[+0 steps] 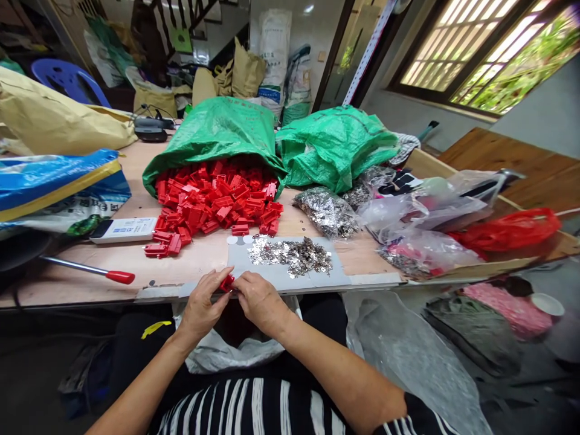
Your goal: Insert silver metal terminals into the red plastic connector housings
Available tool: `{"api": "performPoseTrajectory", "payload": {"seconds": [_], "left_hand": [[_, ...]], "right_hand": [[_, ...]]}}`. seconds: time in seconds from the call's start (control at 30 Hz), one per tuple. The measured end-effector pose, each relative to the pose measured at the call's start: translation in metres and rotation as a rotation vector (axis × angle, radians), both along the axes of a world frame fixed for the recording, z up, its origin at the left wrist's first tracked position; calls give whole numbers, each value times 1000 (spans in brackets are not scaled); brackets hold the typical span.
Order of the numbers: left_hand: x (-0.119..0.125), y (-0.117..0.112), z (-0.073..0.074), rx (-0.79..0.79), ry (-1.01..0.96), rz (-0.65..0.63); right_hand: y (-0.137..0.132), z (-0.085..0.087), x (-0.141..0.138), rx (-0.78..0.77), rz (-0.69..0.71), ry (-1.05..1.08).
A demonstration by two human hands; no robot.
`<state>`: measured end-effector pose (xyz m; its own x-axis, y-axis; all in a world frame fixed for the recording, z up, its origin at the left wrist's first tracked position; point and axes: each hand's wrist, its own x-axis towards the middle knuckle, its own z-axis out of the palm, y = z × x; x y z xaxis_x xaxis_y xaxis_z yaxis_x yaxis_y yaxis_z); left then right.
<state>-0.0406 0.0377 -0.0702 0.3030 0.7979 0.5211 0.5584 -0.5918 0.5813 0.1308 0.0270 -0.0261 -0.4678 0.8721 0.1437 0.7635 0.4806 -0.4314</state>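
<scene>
My left hand [205,304] grips a small red plastic part [227,283] between thumb and fingers at the table's front edge. My right hand [261,302] meets it there, its fingertips pinched together against the part's right side; what they hold, if anything, is too small to make out. Just beyond my hands, a heap of small shiny metal pieces [310,257] lies on a grey sheet [254,275]. Farther back, a large pile of similar red plastic parts [212,202] spills from a green woven sack [217,130].
A second green sack [338,148] and a clear bag of metal pieces [327,211] stand right of the pile. Plastic bags [430,248] fill a tray at right. A red-tipped lever [120,277] juts in from the left. A white sack [226,356] sits open below my hands.
</scene>
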Motion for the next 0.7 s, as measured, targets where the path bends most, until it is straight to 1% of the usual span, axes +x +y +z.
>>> {"api": "performPoseTrajectory", "payload": {"seconds": [0.17,0.5,0.7], "left_hand": [[0,0,1,-29,-18,-2],[-2,-1,-2,-64,-18,-1],[-3,0,-2,-52,-21,-9]], "right_hand": [[1,3,-1,8,14,-37],[2,-8,4,9,68,67],[3,-5,5,19,77,21]]}}
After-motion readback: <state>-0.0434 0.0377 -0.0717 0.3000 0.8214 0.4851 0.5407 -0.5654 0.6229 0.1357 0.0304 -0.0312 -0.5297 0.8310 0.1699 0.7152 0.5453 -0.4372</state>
